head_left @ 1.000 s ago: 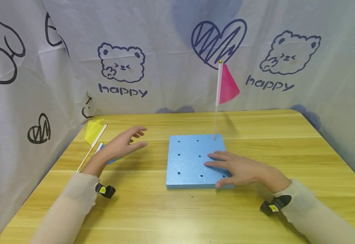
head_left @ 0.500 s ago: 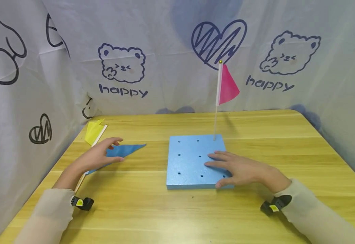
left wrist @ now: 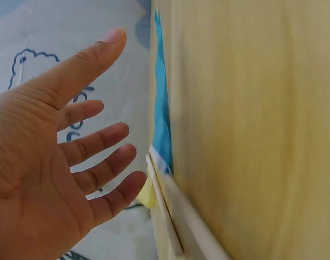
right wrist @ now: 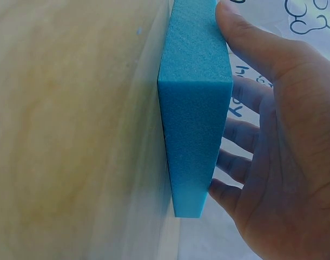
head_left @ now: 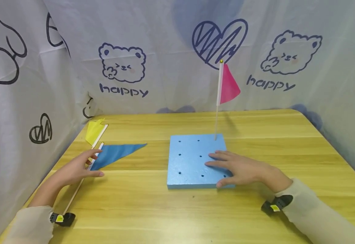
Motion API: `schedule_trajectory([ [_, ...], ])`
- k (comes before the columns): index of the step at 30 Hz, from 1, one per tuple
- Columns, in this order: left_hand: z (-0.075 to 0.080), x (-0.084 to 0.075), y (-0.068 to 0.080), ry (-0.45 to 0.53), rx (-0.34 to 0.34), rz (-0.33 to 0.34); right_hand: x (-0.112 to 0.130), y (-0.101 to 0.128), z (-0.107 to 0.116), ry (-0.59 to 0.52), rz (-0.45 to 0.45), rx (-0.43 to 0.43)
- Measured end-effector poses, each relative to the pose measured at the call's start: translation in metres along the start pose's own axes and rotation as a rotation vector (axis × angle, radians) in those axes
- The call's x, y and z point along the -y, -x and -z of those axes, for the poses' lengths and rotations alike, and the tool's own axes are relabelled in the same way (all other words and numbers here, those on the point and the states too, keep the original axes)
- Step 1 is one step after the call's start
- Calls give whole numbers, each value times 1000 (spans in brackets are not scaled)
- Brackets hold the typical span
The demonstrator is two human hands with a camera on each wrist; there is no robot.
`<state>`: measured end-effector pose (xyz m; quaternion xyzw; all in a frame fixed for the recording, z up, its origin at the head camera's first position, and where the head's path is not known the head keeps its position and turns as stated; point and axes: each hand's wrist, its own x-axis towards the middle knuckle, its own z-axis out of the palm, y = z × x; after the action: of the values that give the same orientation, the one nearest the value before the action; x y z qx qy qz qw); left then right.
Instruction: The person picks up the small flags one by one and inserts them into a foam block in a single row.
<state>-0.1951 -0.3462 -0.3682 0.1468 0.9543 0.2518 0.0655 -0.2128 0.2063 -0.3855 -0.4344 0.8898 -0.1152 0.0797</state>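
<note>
A blue foam block (head_left: 189, 159) with several holes lies on the wooden table (head_left: 153, 210). A pink flag (head_left: 227, 84) on a white stick stands upright in its far right corner hole. My right hand (head_left: 238, 167) rests flat on the block's near right part, fingers straight; the right wrist view shows the block's edge (right wrist: 195, 108) under that hand (right wrist: 278, 135). A blue flag (head_left: 116, 151) with a white stick lies flat at the left. My left hand (head_left: 78, 167) hovers over its stick with spread fingers (left wrist: 100, 157), holding nothing. In the left wrist view the blue flag (left wrist: 162, 124) lies beside them.
A yellow flag (head_left: 93, 130) lies on the table at the far left corner. White cloth walls printed with bears and hearts (head_left: 122, 64) enclose the table on the left, back and right. Bare wood lies in front of the block.
My left hand has drawn back toward me along the left side, uncovering the blue flag. It now sits over the flag's stick. The right hand and block stayed put.
</note>
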Motion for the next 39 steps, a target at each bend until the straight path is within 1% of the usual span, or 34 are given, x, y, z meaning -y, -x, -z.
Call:
schedule_trajectory([
  [3, 0, 7, 6, -7, 9, 19, 0, 1, 0, 3, -2, 1],
  [6, 0, 13, 12, -5, 25, 20, 0, 1, 0, 6, -4, 0],
  [9, 0, 19, 17, 1, 46, 4, 0, 1, -1, 10, -5, 1],
  [15, -2, 27, 24, 45, 60, -44, 2, 1, 0, 5, -6, 8],
  [21, -1, 32, 28, 54, 51, -66, 1, 1, 0, -2, -15, 10],
  [24, -1, 34, 30, 58, 57, -58, 1, 1, 0, -2, -19, 13],
  [28, 1, 36, 33, 71, 91, -28, 1, 1, 0, -5, -21, 15],
  [32, 2, 36, 34, 77, 116, -20, 1, 1, 1, -6, -24, 16],
  [37, 1, 33, 32, 40, 112, -30, 1, 1, 1, -5, -24, 17],
  [39, 0, 32, 30, -2, 103, -37, 1, 1, 0, -3, -25, 19],
])
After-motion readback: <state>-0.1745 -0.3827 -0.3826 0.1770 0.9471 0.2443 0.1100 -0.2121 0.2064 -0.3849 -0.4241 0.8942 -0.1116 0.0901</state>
